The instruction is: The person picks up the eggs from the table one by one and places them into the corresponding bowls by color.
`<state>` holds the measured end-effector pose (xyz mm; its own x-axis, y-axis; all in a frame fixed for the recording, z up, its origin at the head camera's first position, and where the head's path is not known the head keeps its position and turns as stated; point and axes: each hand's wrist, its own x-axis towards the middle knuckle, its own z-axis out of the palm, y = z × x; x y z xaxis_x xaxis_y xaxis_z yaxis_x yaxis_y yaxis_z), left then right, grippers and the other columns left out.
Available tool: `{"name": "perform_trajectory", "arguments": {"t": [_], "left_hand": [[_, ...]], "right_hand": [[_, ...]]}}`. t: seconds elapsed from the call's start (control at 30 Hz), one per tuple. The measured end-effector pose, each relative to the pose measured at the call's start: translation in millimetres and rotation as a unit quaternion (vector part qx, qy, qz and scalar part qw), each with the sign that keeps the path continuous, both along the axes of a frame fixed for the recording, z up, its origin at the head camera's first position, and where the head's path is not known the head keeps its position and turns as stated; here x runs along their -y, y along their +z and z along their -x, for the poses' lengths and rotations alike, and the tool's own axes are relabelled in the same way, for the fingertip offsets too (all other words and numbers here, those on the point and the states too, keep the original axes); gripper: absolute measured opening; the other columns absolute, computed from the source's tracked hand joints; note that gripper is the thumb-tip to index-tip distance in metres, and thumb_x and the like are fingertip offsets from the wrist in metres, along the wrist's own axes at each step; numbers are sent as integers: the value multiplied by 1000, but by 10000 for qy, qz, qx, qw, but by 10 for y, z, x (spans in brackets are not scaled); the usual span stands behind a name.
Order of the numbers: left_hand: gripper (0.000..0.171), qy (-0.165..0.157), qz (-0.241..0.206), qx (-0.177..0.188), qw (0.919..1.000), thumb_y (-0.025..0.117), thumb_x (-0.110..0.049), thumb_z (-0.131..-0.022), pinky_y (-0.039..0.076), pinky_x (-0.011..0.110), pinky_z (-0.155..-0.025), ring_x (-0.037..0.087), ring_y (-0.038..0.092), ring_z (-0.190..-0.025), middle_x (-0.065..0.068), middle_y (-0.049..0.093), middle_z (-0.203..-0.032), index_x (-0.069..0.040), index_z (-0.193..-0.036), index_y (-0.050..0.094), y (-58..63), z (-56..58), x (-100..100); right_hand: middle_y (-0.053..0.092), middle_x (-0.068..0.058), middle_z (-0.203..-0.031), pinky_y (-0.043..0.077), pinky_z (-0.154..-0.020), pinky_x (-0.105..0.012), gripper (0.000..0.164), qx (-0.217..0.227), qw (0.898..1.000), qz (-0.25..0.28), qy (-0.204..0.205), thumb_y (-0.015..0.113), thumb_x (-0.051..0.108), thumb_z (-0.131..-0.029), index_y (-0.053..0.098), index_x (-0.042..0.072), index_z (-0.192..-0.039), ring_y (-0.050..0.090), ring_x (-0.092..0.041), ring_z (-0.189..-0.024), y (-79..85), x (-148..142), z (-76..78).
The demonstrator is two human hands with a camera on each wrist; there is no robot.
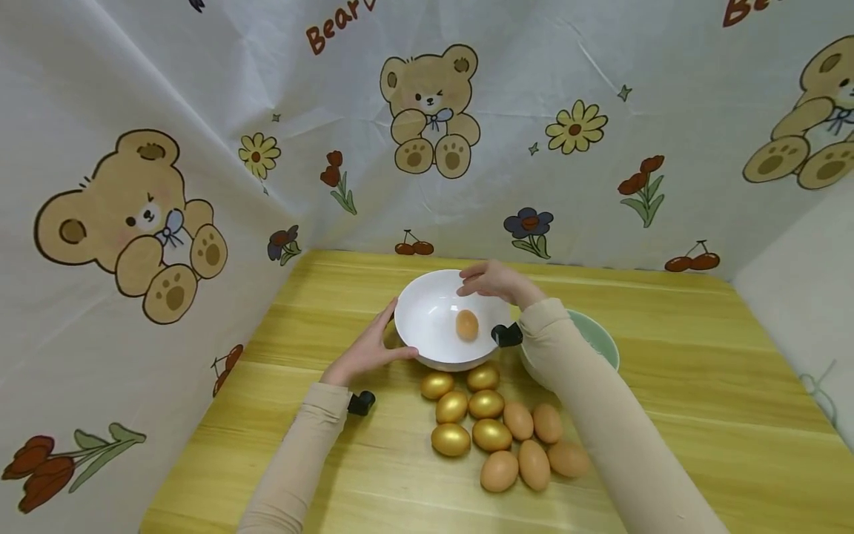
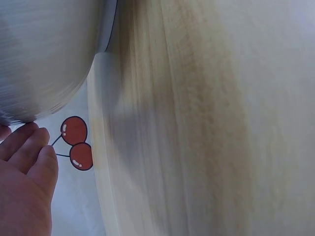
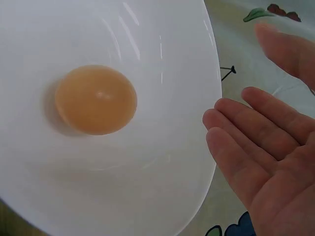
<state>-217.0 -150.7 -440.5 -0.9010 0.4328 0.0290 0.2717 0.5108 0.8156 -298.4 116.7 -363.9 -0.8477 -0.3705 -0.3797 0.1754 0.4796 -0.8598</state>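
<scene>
A white bowl stands on the table with one brown egg lying inside. My left hand rests against the bowl's outer wall, thumb stretched along the near side and fingers along the left. In the left wrist view, the fingertips touch the bowl's side. Over the far right rim of the bowl hovers my right hand, holding nothing. The right wrist view shows that hand with its fingers and thumb apart, beside the egg and not touching it.
Several golden eggs lie in front of the bowl, with several brown eggs to their right. A green bowl stands to the right, partly hidden by my right sleeve. A bear-printed cloth hangs behind the wooden table.
</scene>
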Motion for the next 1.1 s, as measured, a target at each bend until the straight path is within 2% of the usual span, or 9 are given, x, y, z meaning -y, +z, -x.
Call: {"name": "perform_trajectory", "arguments": {"t": [0.03,0.17,0.27,0.53,0.67,0.8,0.9,1.1], "left_hand": [[105,6,20,-8,10000,76,-31,-78,21,51,-106,31,17,-136,15,9,-152,-7,-149,3,1,0,2],[108,78,33,-118,9999,77,-36,-75,20,50,-106,27,17,-136,9,8,-153,-11,-149,2,-233,106,48],[108,127,-1,-150,9998,78,-37,-74,21,51,-106,27,17,-136,7,10,-152,-13,-150,4,-281,108,67],[111,80,1,-163,9998,75,-49,-72,23,49,-106,23,18,-136,4,11,-153,-13,-150,5,-260,103,62],[111,89,18,-101,9999,75,-50,-72,23,49,-105,22,18,-136,4,10,-153,-17,-150,3,-242,105,63],[111,120,12,-91,9999,75,-50,-72,23,48,-106,22,18,-136,3,11,-153,-21,-150,2,-223,109,65],[112,114,2,-111,9999,75,-51,-71,23,49,-105,22,19,-136,3,11,-153,-19,-150,3,-219,111,63],[112,117,63,-126,9998,74,-53,-71,23,49,-106,22,17,-136,2,9,-153,-19,-150,3,-215,112,46]], "right_hand": [[44,-20,-135,34,-102,-37,58,-100,9999,-5,136,68,10,-85,43,-3,-135,42,-29,-122,16,-7,-27],[47,-22,-132,37,-100,-38,57,-449,9979,67,458,69,13,-84,45,-3,-133,47,-29,-118,29,-41,-142],[50,-23,-128,38,-99,-39,56,-644,9958,276,589,70,14,-83,47,-2,-132,49,-29,-115,7,-63,-243],[46,-22,-132,37,-99,-41,56,-1107,9865,810,899,71,14,-83,47,-3,-132,44,-35,-121,47,-164,-606],[45,-24,-133,39,-98,-41,56,-1311,9804,1054,1023,70,13,-84,47,-4,-132,43,-37,-121,86,-268,-812],[47,-22,-131,41,-96,-38,54,-1312,9783,1181,1082,70,14,-84,47,-2,-131,43,-37,-121,88,-382,-1007],[48,-21,-130,43,-94,-35,54,-1320,9781,1149,1127,69,15,-85,47,-2,-132,44,-37,-120,57,-474,-1144],[48,-24,-129,38,-96,-47,54,-1574,9713,1141,1373,67,10,-86,44,-7,-132,45,-38,-119,-59,-662,-1397]]}}
